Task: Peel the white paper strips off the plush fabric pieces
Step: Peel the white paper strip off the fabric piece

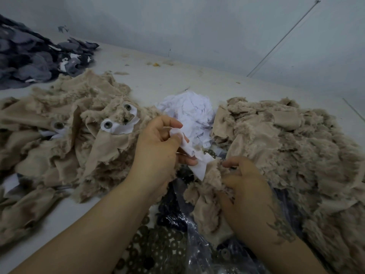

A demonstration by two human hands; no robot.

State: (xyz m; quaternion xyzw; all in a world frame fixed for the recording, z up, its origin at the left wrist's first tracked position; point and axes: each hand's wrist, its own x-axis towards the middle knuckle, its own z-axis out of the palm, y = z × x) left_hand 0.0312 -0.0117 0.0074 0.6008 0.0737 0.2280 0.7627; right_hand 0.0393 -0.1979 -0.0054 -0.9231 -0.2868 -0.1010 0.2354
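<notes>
Closest to the camera, a clear crinkled plastic bag of small dark ring-shaped washers (158, 246) is lying open between the forearms, and it is sitting right under the work, so any scrap that drops is likely landing in there. Just above it, the right hand (245, 196) is clutching a small beige plush fabric piece (209, 192), fingers curled into the pile, while the left hand (158, 149) is pinching the white paper strip (193, 153) between thumb and fingers and drawing it up and away. The strip is looking creased and thin; if the pull is running too steeply, it is probably tearing and leaving a stub stuck to the fabric. If the right hand's hold is slackening, the whole piece is likely lifting instead of peeling. To the left, a heap of beige plush pieces with grey plastic eyes and white paper (65, 139) is waiting; to the right, a second beige heap (296, 147) is crowding the working hand, so the two could be getting mixed. Beyond, a crumpled mound of white paper scraps (193, 111) is piling up on the pale tabletop (177, 80), with dark grey fabric pieces (29, 60) farthest off.
</notes>
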